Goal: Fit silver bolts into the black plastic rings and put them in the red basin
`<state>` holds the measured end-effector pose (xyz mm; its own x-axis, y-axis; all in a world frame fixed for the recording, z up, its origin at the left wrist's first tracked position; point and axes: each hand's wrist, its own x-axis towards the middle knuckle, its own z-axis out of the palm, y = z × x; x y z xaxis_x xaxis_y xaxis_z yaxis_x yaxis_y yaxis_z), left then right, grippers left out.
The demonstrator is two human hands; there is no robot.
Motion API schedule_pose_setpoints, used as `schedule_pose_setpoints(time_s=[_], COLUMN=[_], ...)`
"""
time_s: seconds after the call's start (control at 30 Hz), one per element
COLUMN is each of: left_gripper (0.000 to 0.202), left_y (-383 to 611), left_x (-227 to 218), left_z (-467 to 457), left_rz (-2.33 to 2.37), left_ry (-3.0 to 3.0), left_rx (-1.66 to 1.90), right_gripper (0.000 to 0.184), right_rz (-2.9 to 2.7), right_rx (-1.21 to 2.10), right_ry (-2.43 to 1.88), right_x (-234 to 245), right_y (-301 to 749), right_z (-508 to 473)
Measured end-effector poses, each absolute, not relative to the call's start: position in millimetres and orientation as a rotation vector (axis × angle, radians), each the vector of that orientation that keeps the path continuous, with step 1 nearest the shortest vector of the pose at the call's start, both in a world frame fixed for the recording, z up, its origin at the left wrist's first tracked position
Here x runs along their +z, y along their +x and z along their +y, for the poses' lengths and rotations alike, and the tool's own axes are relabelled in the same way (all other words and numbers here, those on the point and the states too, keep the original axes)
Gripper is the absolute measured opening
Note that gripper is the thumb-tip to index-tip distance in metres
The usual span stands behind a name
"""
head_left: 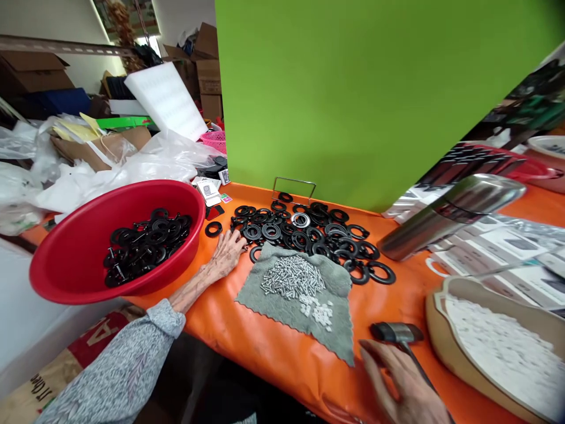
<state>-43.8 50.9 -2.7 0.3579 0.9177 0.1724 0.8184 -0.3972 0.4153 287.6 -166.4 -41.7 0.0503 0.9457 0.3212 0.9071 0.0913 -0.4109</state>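
While reaching into the black rings [309,235] heaped toward the table's [265,347] far edge, keep the left hand [227,253] flat, fingers spread, gripping nothing yet; slide one ring clear before pinching. Right hand [399,383] at the near edge, loosely curled around a small hammer [397,333]. Steel pins [292,277] on the grey cloth [293,306] between; red bowl [62,265] of finished rings at the left edge.
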Motion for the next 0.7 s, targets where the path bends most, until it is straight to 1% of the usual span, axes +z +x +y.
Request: schedule_pose_setpoints(time_s=[0.13, 0.23, 0.37, 0.43, 0.57, 0.7], left_gripper=[0.016, 0.021, 0.030, 0.037, 0.044, 0.048], left_y=[-40.6, -34.2, -19.7, -13.5, -8.0, -6.8], left_x=[12.6, 20.0, 17.1, 14.8, 19.1, 30.7], left_z=[17.6, -26.5, -79.2, -94.2, -106.3, -108.6], left_rz=[1.611, 1.549, 1.172, 1.095, 1.039, 0.993], left_ry=[2.213, 1.990, 1.222, 1.054, 0.904, 0.797], left_rx=[0.665, 0.704, 0.779, 0.799, 0.809, 0.792], right_gripper=[0.026, 0.027, 0.027, 0.028, 0.033, 0.039], right_rz=[-2.049, -2.041, -2.034, -2.046, -1.975, -1.783], right_rx=[-0.178, -0.240, -0.273, -0.266, -0.229, 0.052], right_ry=[-1.869, -1.897, -1.876, -1.855, -1.852, -1.813], right_x=[-40.8, -41.7, -44.7, -45.7, -43.0, -28.1], right_y=[238.2, 222.9, 224.9, 227.4, 228.4, 225.1], right_z=[-140.4, -130.3, -127.5, -128.1, -129.3, -130.1])
